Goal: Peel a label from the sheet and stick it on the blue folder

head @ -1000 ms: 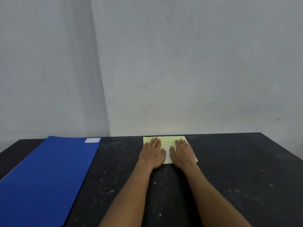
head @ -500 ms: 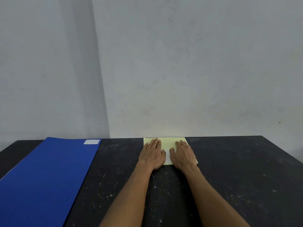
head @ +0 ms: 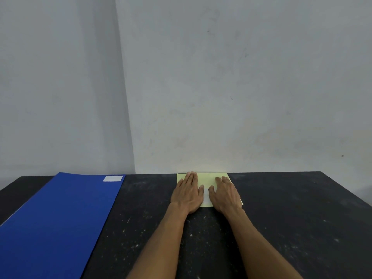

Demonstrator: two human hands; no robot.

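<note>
Left hand: flat, palm down, fingers straight and close together, pointing to the far edge; thumb angled in to the right.
Right hand: flat, palm down, fingers slightly bent, thumb angled in to the left.
Spacing: hands side by side, thumbs near each other but apart.
Forearms: bare, both reaching from the near edge, converging toward the hands.

a black table fills the lower part of the view, its top scuffed with pale specks and scratches. behind it stands a grey wall, plain but for faint marks, with a vertical corner left of centre.
</note>
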